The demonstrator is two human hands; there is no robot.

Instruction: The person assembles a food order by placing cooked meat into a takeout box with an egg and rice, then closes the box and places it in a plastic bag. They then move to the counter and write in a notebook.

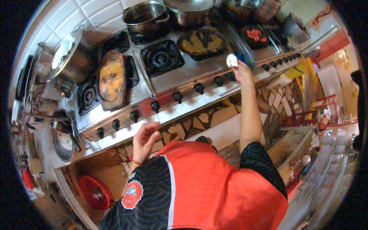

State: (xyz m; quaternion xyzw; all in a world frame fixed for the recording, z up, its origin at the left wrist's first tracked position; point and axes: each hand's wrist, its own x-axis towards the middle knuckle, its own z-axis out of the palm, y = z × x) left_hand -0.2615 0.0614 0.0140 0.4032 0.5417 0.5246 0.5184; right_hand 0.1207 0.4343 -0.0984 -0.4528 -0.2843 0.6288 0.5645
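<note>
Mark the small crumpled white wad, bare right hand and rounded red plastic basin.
Small crumpled white wad (231,60), head view: middle.
Bare right hand (242,72), head view: middle.
Rounded red plastic basin (87,186), head view: inner wall.

The work area includes two hands: one left hand (145,142) and one right hand (242,72). Quantity of white wads (232,60): one. The stove (168,94) carries two oval plates (111,78) and one long metal utensil (145,76). Pots (145,17) number at least three. Large black knobs (177,97) number at least seven; smaller knobs (265,68), at least five. Quantity of red basins (85,186): one.
</note>
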